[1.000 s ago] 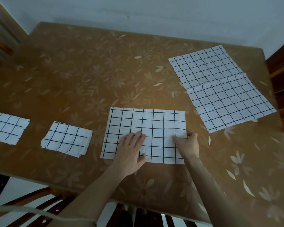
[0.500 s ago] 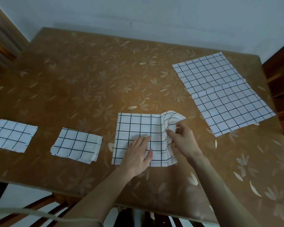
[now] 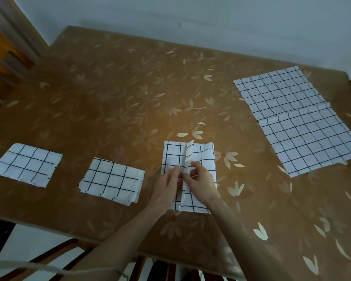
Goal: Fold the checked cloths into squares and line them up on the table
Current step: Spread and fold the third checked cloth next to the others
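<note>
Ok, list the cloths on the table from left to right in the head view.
Far-left folded square → second folded square → cloth being folded, under both hands → large unfolded cloths on the right.

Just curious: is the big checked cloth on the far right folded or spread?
Spread. The big checked cloth lies open and flat, only a crease across it.
</note>
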The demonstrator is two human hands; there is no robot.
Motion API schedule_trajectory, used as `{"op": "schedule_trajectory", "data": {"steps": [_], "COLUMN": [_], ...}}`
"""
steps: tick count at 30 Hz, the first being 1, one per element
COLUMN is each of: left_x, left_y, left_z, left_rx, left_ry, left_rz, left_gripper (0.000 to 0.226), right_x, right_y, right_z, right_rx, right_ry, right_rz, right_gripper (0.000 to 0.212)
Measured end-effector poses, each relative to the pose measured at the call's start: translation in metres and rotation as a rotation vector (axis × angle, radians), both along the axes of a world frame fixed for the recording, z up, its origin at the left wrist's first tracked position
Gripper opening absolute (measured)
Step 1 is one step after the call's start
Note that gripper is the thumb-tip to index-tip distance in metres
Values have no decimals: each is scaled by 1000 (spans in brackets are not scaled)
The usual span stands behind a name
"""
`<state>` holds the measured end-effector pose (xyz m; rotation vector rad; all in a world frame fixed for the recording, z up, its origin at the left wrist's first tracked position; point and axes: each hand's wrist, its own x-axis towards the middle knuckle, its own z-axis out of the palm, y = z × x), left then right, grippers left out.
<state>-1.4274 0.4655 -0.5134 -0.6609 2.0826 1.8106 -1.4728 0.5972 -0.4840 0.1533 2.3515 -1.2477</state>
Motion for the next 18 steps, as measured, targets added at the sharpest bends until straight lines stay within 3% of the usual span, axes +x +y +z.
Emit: {"op": "schedule_trajectory", "data": {"steps": [6, 8, 10, 12, 15, 18], "left_x": [0, 1, 2, 4, 5, 4], "left_y": [-2, -3, -3, -3, 0, 3], "left_z": [-6, -12, -11, -6, -4, -7], "left_rx": [-113, -163, -176, -202, -446, -668], "left_ry": [73, 91, 111, 138, 182, 156], "left_rz": [47, 65, 114, 128, 78, 74], "left_gripper": [20, 8, 7, 10, 8, 13], "right_x": [4, 8, 13, 14, 15, 18], "right_y": [-3, 10, 32, 53, 66, 67], "right_z": [-1, 2, -4, -22, -44, -53], "right_rx": [-209, -217, -18, 200, 445, 592], "right_ry": [-22, 142, 447, 579, 393, 389], "right_rz": [2, -88, -101, 55, 362, 501], "right_gripper": [34, 28, 25, 31, 55, 66]}}
